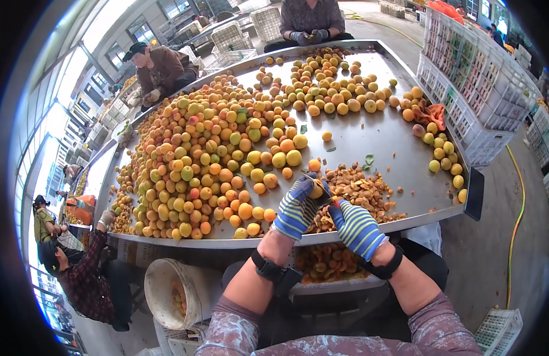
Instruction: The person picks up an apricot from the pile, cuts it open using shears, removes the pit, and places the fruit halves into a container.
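Observation:
My left hand point(296, 208), in a blue-and-yellow striped glove, grips a yellow apricot point(316, 190) above the near edge of the metal table. Close beside it, my right hand point(357, 228) wears a matching glove. Its fingers are shut on a small knife point(326, 199), whose blade meets the fruit; the glove covers most of the tool. Under and beyond both hands lies a heap of apricot stones and scraps point(359, 189). A large pile of whole apricots point(190, 155) spreads to the left of my hands.
The steel table point(368, 142) has a raised rim. Below it, a crate point(332, 285) holds apricot pieces near my knees. A white bucket point(185, 289) leans at left. Stacked white crates point(470, 89) stand at right. Co-workers sit around the table, one point(85, 280) at near left.

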A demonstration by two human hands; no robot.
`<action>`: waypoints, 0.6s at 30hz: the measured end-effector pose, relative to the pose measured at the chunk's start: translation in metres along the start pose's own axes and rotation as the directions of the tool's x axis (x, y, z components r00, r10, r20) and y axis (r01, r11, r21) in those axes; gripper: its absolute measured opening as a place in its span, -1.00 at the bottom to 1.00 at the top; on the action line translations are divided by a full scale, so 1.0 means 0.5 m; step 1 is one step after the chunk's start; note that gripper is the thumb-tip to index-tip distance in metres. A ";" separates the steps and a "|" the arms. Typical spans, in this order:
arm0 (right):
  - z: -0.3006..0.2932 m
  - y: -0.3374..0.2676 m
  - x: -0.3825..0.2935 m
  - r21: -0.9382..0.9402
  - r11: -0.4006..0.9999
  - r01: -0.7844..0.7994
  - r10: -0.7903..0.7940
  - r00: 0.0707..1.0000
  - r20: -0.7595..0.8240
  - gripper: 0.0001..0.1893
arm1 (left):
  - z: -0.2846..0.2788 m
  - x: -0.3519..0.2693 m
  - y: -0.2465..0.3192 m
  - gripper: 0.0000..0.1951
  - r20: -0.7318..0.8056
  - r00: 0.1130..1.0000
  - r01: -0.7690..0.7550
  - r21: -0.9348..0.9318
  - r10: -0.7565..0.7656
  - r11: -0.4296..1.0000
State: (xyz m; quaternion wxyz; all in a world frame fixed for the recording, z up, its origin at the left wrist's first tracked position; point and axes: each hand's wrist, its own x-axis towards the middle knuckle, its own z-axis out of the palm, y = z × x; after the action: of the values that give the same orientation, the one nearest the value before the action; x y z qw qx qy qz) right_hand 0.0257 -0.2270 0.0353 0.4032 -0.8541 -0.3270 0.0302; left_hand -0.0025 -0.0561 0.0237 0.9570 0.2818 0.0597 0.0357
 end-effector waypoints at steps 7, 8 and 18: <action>-0.013 0.010 0.002 -0.021 1.000 0.005 -0.005 1.000 0.012 -0.68 | -0.007 0.022 0.009 -0.54 0.098 0.994 -0.088 0.448 0.049 0.890; -0.007 0.016 0.001 0.000 1.000 -0.007 0.007 1.000 -0.007 -0.68 | 0.000 0.016 0.001 -0.51 0.064 0.998 -0.043 0.285 0.025 0.957; 0.000 0.002 0.003 -0.092 0.996 -0.009 0.011 0.999 0.031 -0.69 | -0.008 0.011 -0.017 -0.47 0.053 0.997 0.055 -0.058 -0.052 0.997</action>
State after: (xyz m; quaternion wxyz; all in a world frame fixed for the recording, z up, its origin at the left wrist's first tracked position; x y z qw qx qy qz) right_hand 0.0273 -0.2264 0.0349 0.3581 -0.8729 -0.3301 0.0305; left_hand 0.0027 -0.0605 0.0150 0.9668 0.2522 0.0414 0.0047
